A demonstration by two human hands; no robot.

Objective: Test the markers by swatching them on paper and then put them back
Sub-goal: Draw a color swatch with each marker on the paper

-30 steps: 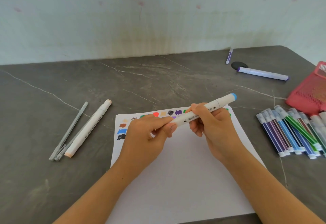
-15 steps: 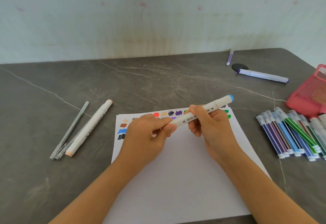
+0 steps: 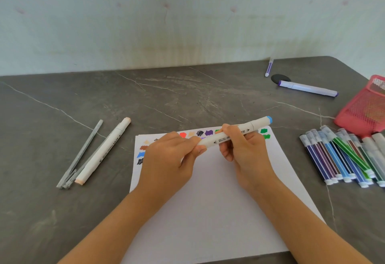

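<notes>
The white marker [image 3: 233, 133] lies slantwise above the paper [image 3: 210, 201], blue cap far-right, its smooth barrel gripped by my right hand [image 3: 243, 151]. My left hand [image 3: 168, 161] pinches the near-left end, likely its cap. Swatches [image 3: 200, 133] line the paper's far edge.

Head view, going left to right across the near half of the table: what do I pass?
Grey pens → peach-capped white marker → left hand → right hand, both gripping the blue-capped marker → thin coloured markers.
</notes>
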